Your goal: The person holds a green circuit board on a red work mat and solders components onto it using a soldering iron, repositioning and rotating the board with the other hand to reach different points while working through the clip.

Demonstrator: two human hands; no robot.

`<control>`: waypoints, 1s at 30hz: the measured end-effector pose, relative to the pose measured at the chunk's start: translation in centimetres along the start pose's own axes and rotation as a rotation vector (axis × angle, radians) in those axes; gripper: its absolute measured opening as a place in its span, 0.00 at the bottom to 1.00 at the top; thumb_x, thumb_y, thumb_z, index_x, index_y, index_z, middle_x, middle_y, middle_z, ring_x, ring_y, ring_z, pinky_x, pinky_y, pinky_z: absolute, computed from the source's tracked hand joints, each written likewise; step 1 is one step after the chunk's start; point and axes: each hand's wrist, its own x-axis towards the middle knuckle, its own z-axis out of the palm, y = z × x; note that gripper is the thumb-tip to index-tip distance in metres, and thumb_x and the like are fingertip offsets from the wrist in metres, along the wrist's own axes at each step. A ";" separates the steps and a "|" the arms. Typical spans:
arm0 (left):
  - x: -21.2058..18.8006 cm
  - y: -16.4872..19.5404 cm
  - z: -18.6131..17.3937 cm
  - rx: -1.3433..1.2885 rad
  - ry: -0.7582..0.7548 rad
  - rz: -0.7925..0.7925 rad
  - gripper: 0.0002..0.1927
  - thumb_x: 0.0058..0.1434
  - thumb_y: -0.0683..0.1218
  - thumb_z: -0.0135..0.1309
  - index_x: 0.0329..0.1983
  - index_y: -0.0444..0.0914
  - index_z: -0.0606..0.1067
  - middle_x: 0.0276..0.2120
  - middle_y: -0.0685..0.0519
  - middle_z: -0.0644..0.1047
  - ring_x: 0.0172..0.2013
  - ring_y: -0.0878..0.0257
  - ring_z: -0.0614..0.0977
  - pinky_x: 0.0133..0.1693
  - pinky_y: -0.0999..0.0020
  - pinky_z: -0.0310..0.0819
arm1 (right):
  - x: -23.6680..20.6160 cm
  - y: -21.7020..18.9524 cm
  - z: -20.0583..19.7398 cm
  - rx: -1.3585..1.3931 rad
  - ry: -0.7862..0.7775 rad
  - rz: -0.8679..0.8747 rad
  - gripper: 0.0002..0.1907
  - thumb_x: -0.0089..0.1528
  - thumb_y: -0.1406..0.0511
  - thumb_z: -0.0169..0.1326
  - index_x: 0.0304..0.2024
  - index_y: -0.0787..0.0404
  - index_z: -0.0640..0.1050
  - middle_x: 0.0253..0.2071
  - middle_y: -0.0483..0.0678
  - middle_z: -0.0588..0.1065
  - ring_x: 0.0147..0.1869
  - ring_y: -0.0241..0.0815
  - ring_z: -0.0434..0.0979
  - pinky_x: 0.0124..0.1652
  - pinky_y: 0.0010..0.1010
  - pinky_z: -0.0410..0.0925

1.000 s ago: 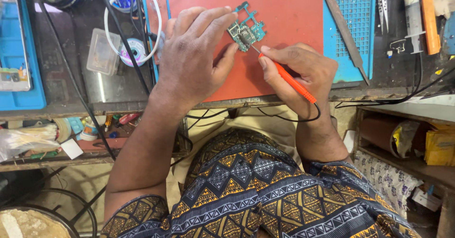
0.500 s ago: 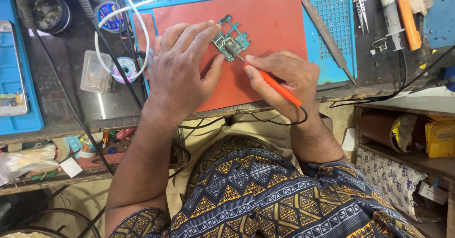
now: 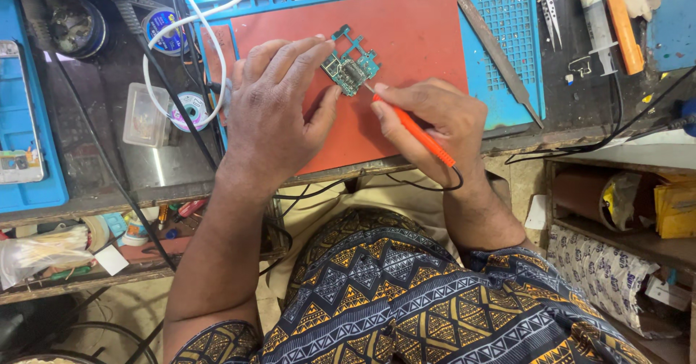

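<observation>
Board is the thing in hand: a small green circuit card with thin arms sticking out. It lies on the red mat on the desk. It looks very light, stiff and thin, and its tiny parts could break or bend with a hard push. The safe place to hold it is by the edges, not on the little parts.

The left hand has its grip on the board, with fingertips on the top edge and the thumb at the lower side. The right hand has its grip closed on an orange probe. The probe's thin metal tip touches the board's lower right edge. A black wire runs from the probe's back end.

To the left stands a clear plastic box, with a small round reel just beside it. A white syringe lies at the top right. On a shelf at the right sit a yellow packet and a brown roll.
</observation>
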 end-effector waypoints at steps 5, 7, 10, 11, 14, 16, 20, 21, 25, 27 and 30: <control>-0.2 -0.2 0.0 0.010 0.002 0.006 0.25 0.66 0.48 0.64 0.64 0.39 0.73 0.61 0.54 0.76 0.62 0.53 0.73 0.61 0.54 0.63 | -0.1 -0.1 0.2 0.036 -0.001 0.018 0.10 0.64 0.72 0.66 0.48 0.65 0.83 0.36 0.50 0.81 0.39 0.42 0.81 0.39 0.28 0.71; -0.2 -0.2 0.0 -0.002 0.003 0.008 0.25 0.67 0.48 0.64 0.65 0.39 0.73 0.62 0.54 0.76 0.62 0.54 0.73 0.61 0.54 0.63 | -0.1 -0.1 0.3 0.018 -0.026 0.001 0.10 0.64 0.73 0.66 0.48 0.66 0.83 0.36 0.51 0.81 0.39 0.42 0.81 0.39 0.29 0.71; -0.1 -0.3 0.1 0.000 -0.001 0.010 0.25 0.67 0.48 0.64 0.65 0.39 0.73 0.61 0.53 0.76 0.62 0.53 0.73 0.61 0.54 0.63 | 0.0 0.0 0.3 0.009 0.009 0.004 0.10 0.65 0.72 0.66 0.49 0.65 0.83 0.38 0.51 0.81 0.40 0.42 0.81 0.38 0.27 0.71; -0.1 -0.3 0.1 0.000 -0.001 0.010 0.25 0.67 0.48 0.64 0.65 0.39 0.73 0.61 0.53 0.75 0.62 0.53 0.73 0.61 0.54 0.63 | 0.0 0.1 0.2 0.013 -0.009 -0.003 0.10 0.65 0.73 0.66 0.49 0.65 0.83 0.37 0.50 0.81 0.40 0.42 0.81 0.39 0.28 0.71; -0.1 -0.4 0.1 -0.001 -0.001 0.011 0.25 0.67 0.48 0.63 0.65 0.39 0.73 0.62 0.53 0.75 0.63 0.53 0.72 0.61 0.54 0.62 | -0.1 0.1 0.1 0.021 -0.022 -0.009 0.10 0.65 0.73 0.66 0.49 0.65 0.83 0.37 0.49 0.81 0.38 0.42 0.81 0.41 0.29 0.71; -0.1 -0.4 0.1 -0.003 0.001 0.013 0.25 0.67 0.48 0.63 0.65 0.39 0.72 0.62 0.53 0.75 0.63 0.53 0.72 0.62 0.54 0.62 | -0.1 0.1 0.1 0.024 0.020 0.005 0.09 0.67 0.72 0.65 0.50 0.64 0.83 0.40 0.49 0.82 0.39 0.40 0.82 0.42 0.27 0.72; -0.1 -0.4 0.1 0.003 0.001 0.017 0.25 0.68 0.48 0.63 0.66 0.39 0.72 0.62 0.53 0.75 0.63 0.53 0.72 0.62 0.54 0.62 | -0.2 0.2 0.1 0.009 -0.017 -0.063 0.10 0.66 0.72 0.66 0.50 0.64 0.82 0.39 0.50 0.81 0.42 0.43 0.82 0.43 0.28 0.72; -0.1 -0.4 0.2 0.004 0.002 0.016 0.25 0.68 0.48 0.63 0.66 0.39 0.72 0.62 0.53 0.75 0.63 0.53 0.72 0.62 0.53 0.62 | -0.1 0.2 0.1 0.015 0.006 -0.045 0.09 0.67 0.72 0.65 0.50 0.64 0.82 0.39 0.50 0.82 0.42 0.42 0.82 0.44 0.28 0.72; -0.1 -0.5 0.3 0.004 0.000 0.019 0.25 0.68 0.48 0.63 0.65 0.39 0.72 0.62 0.53 0.75 0.63 0.52 0.72 0.62 0.53 0.62 | -0.1 0.2 0.1 0.000 -0.048 -0.066 0.10 0.64 0.72 0.66 0.48 0.65 0.83 0.38 0.50 0.81 0.42 0.45 0.81 0.45 0.32 0.72; -0.1 -0.6 0.3 0.008 0.000 0.019 0.25 0.68 0.48 0.63 0.66 0.39 0.72 0.62 0.53 0.75 0.63 0.52 0.72 0.62 0.53 0.62 | -0.1 0.2 0.1 -0.005 -0.016 -0.040 0.09 0.66 0.72 0.65 0.48 0.64 0.82 0.39 0.50 0.81 0.42 0.43 0.83 0.46 0.30 0.72; -0.1 -0.6 0.3 0.002 0.000 0.019 0.25 0.68 0.48 0.63 0.66 0.39 0.72 0.63 0.53 0.75 0.63 0.52 0.72 0.63 0.53 0.62 | -0.1 0.1 -0.1 0.003 -0.033 -0.048 0.09 0.66 0.72 0.65 0.49 0.64 0.82 0.40 0.50 0.81 0.42 0.44 0.82 0.45 0.30 0.72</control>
